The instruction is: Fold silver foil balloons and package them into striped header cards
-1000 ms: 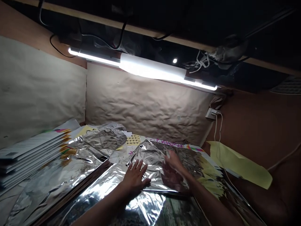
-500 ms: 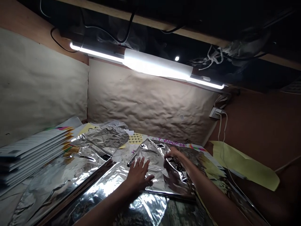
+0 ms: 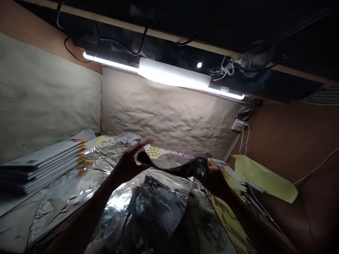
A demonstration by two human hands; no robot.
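A silver foil sheet (image 3: 173, 171) stretches between my two hands, lifted off the table; its raised near edge looks dark and sags in the middle. My left hand (image 3: 129, 161) has its left end between thumb and fingers, the fingertips pointing up and blurred. At the other end, my right hand (image 3: 213, 173) grips a bunched part of the sheet, its fingers partly hidden behind the foil. Beneath both hands lies more shiny silver foil (image 3: 156, 201), smooth and mirror-like. Crumpled foil (image 3: 106, 155) spreads to the left of my left hand.
A stack of booklets (image 3: 50, 158) stands at the left. Yellow paper (image 3: 265, 178) lies at the right, below a wall socket (image 3: 239, 125) with white cables hanging down. A yellow printed sheet (image 3: 153, 152) rests at the back. A lit tube lamp (image 3: 174, 76) hangs above.
My left hand has left its flat, spread position on the foil and now holds the sheet's left end. Both hands have raised the sheet, uncovering the foil underneath. The view has shifted slightly.
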